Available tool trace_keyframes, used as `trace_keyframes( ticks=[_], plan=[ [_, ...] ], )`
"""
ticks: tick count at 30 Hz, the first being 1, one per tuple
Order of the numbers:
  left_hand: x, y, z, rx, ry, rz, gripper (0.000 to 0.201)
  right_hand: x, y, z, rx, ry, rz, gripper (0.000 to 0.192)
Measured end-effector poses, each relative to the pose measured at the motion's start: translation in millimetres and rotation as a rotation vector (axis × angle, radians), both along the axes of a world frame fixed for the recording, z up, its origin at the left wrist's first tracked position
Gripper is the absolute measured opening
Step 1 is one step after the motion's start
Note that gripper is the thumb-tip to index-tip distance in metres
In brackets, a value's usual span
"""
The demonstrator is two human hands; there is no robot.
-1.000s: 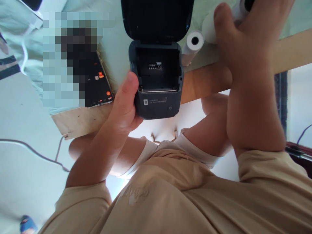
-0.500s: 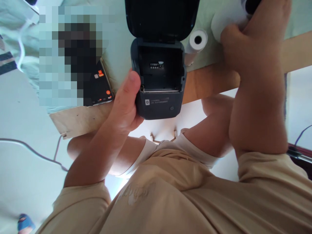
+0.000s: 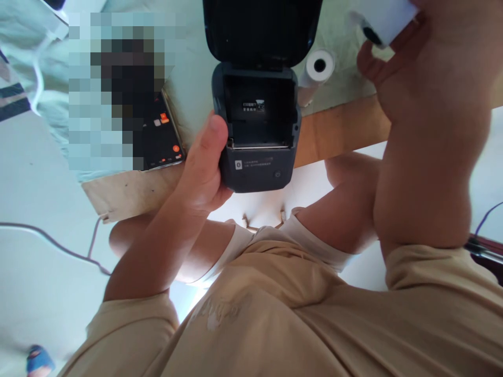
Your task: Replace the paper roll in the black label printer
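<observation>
Over the near edge of the table (image 3: pixel 334 131), our left hand (image 3: pixel 202 170) clasps the open dark printer (image 3: pixel 253 173), best held steady and level, while farther right our right hand (image 3: pixel 436 68) grips a white roll (image 3: pixel 389 20), best cradled by its sides.

Head-worn view, seemingly steeply downward

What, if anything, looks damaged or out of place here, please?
The tan cloth shirt has a pale, patchy mark on its front, perhaps worn lettering; blocky pixelation hides part of the black rectangular phone.
</observation>
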State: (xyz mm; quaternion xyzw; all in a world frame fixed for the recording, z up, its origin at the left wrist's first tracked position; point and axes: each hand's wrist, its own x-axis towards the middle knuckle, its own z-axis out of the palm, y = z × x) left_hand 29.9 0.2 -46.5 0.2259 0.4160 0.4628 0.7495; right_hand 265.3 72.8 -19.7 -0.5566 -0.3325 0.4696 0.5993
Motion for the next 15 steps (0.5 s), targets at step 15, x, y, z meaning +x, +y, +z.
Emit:
trace_keyframes(
  ticks=[15],
  plan=[
    [-4.0,-1.7,-0.5,0.019,-0.038,-0.035,0.043,-17.9,-15.9,11.1,-0.018,0.081,0.288,0.039]
  ],
)
